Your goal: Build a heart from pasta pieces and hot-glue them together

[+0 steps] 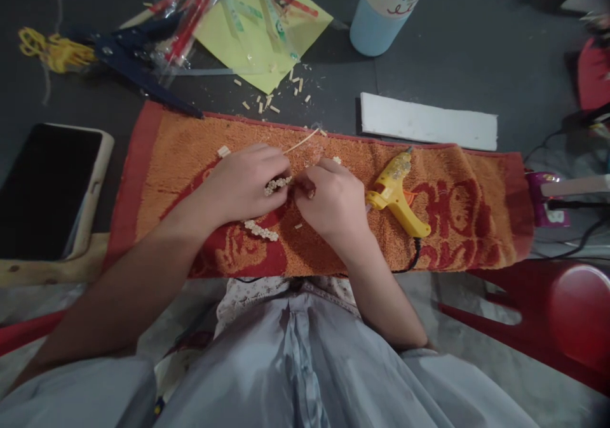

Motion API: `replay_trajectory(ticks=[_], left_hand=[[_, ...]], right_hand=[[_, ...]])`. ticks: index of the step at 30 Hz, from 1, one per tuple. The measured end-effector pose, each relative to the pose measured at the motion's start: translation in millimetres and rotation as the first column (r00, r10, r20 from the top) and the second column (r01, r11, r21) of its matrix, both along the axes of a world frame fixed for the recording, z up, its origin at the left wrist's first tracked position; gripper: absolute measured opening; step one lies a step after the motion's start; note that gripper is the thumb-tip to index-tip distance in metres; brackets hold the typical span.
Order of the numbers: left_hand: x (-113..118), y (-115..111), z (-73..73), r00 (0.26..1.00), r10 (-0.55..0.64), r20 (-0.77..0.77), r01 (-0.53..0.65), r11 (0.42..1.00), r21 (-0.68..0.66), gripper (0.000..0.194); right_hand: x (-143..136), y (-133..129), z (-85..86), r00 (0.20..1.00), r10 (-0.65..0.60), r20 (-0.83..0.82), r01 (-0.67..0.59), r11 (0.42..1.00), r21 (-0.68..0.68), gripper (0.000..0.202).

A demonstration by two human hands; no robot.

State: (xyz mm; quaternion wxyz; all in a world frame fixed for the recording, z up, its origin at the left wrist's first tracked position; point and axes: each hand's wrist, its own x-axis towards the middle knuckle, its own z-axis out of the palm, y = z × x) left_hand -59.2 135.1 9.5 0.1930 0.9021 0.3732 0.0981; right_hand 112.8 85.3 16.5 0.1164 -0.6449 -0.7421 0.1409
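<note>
Both hands meet over an orange and red towel [333, 250]. My left hand [250, 180] is closed around a short beaded-looking strip of small pale pieces [277, 185], which shows between the fingers. My right hand [333, 199] is pinched close beside it, its fingertips near the strip's end; what they hold is hidden. A similar pale strip [261, 230] lies on the towel below my left hand. A thin pale stick [301, 141] slants up from behind the fingers. Right of my right hand, a yellow glue gun [395, 193] lies on its side.
Beyond the towel are pale stick offcuts [269, 103], yellow-green paper [267, 40], blue-handled pliers [138, 66] and yellow cord [54, 50]. A blue and white bottle [381, 15] stands at the back. A white strip [429, 120] lies behind the glue gun, a phone [47, 193] at left.
</note>
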Motion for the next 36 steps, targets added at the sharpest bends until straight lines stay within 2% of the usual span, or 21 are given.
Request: replay_trajectory(ticks=[10,15,22,27,36], left_hand=[[-0.2,-0.4,-0.9,0.999,-0.021,-0.048,0.022,0.999,0.023,0.014],[-0.2,-2.0,2.7,0.997,-0.027,-0.069,0.029,0.999,0.039,0.013],[-0.5,-0.8,0.0,0.999,-0.020,-0.045,0.022,0.999,0.040,0.013],[-0.8,-0.1,-0.8,0.999,-0.016,-0.033,0.017,1.000,0.023,0.012],[1.0,-1.4,3.9,0.996,-0.030,-0.079,0.033,0.999,0.041,0.012]], right_hand=[[1.8,-0.2,-2.9,0.993,0.102,0.050,-0.106,0.991,0.083,0.027],[0.7,0.1,0.0,0.992,0.110,0.059,-0.114,0.990,0.085,0.029],[3.2,1.2,-0.8,0.998,0.065,-0.007,-0.065,0.996,0.063,0.023],[7.9,3.3,-1.5,0.992,0.087,-0.096,-0.083,0.995,0.051,0.021],[12.6,11.8,2.6,0.982,0.164,-0.088,-0.159,0.985,0.062,0.023]])
